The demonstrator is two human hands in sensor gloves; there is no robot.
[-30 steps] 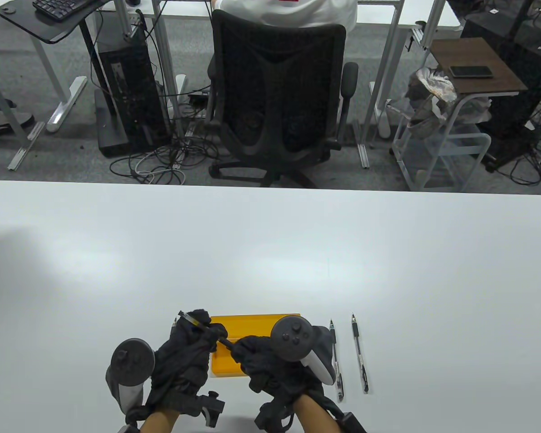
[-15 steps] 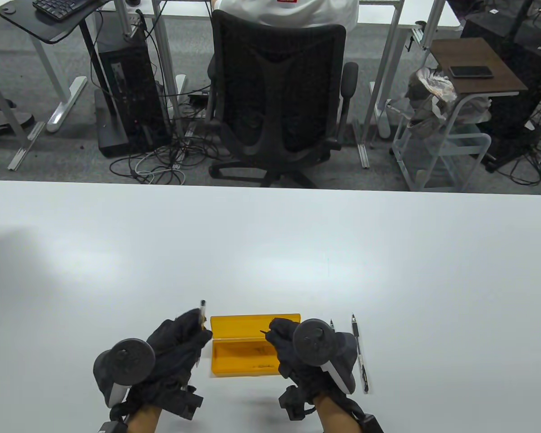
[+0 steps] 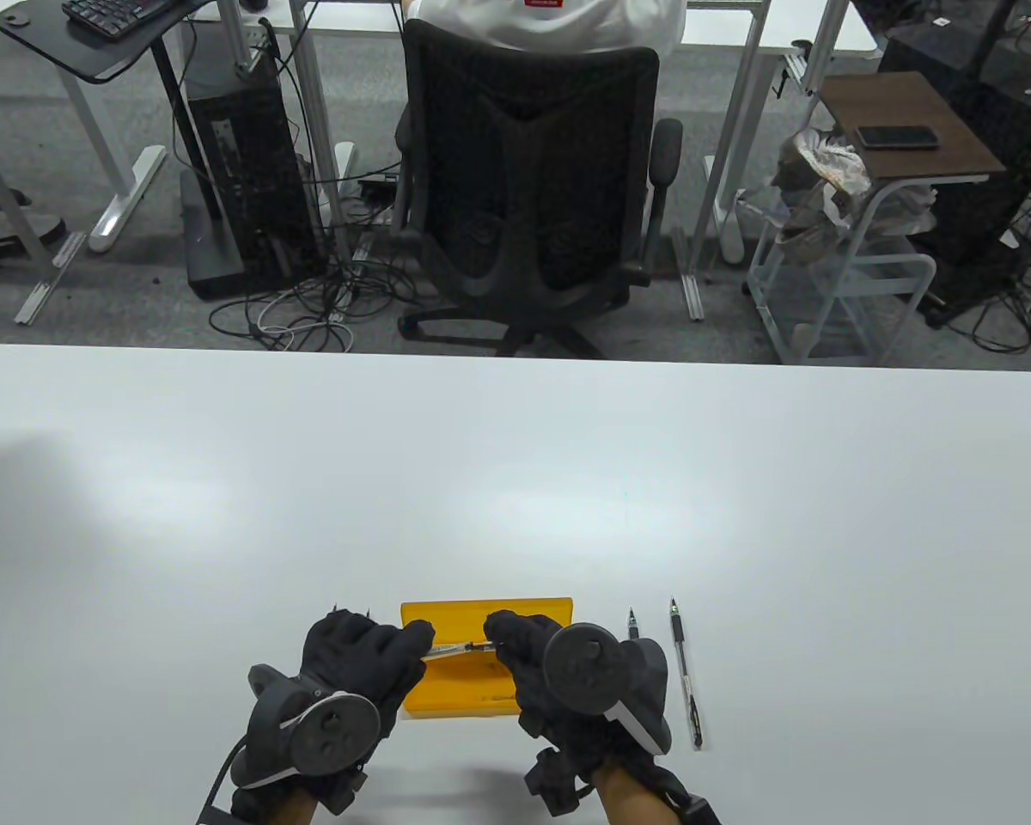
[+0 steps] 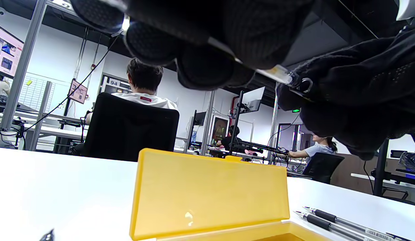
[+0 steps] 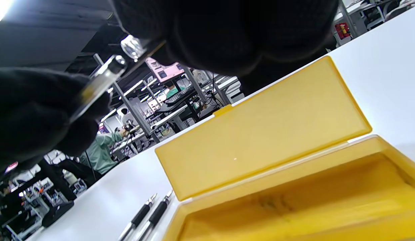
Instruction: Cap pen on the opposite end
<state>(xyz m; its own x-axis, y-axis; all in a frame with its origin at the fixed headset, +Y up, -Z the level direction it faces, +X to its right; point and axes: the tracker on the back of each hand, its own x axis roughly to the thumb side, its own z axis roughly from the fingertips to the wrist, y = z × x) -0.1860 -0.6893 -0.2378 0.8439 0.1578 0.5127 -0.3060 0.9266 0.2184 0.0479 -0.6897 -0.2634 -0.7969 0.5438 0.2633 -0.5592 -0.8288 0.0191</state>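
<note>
My left hand (image 3: 369,657) grips a clear-barrelled pen (image 3: 451,649) and holds it level above the open yellow box (image 3: 533,614). My right hand (image 3: 515,640) pinches the pen's cap (image 5: 133,47) and holds it against the pen's free end. In the left wrist view the barrel (image 4: 272,71) sticks out from my left fingers (image 4: 200,63) and meets my right hand (image 4: 361,90). In the right wrist view the barrel end (image 5: 105,78) lies just below the cap. How far the cap sits on it is hidden.
The yellow box lies open, its lid (image 4: 210,190) standing up on the far side. Two black-gripped pens (image 3: 686,675) lie side by side on the white table (image 3: 515,481), right of my right hand; they also show in the right wrist view (image 5: 150,214).
The hands were apart, with the pen pointing away in my left hand. They have come together over the box, the pen now lies level, and the cap meets its end.
</note>
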